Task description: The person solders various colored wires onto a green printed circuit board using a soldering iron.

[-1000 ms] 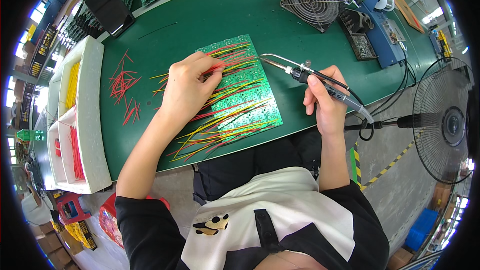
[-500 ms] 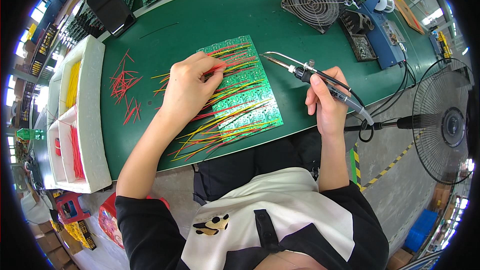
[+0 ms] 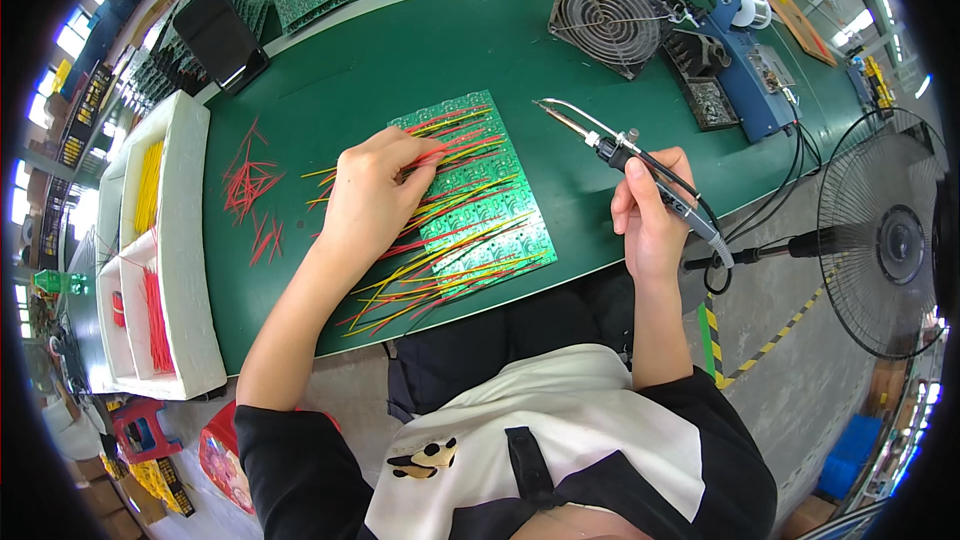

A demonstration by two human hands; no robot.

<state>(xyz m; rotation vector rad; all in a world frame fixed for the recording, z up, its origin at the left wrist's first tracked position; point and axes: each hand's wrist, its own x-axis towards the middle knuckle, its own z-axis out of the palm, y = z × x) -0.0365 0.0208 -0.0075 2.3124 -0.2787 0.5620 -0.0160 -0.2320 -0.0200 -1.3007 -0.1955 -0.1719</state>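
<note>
My left hand [image 3: 372, 185] is closed in a pinch above the left part of a green circuit board panel [image 3: 520, 205]. Between its fingertips is a red wire [image 3: 432, 156]; the fingers partly hide its end. Rows of red and yellow wires [image 3: 405, 290] lie across the panel, their loose ends sticking out past its left edge. My right hand [image 3: 652, 225] grips a soldering iron [image 3: 648, 175] with a thin metal tube along its shaft. The iron's tip points up and left, off the panel's right edge and apart from it.
Loose red wires [image 3: 250, 185] lie left of my left hand. Beside them stands a white foam box [image 3: 195, 270] with yellow and red wires in compartments. A black fan [image 3: 610, 15] and a blue soldering station [image 3: 745, 70] stand at the back right. A pedestal fan [image 3: 890, 240] is at far right.
The soldering iron's tip has drawn a little away from the panel's right edge. My left hand stays at nearly the same place on the panel. The whole view has shifted slightly.
</note>
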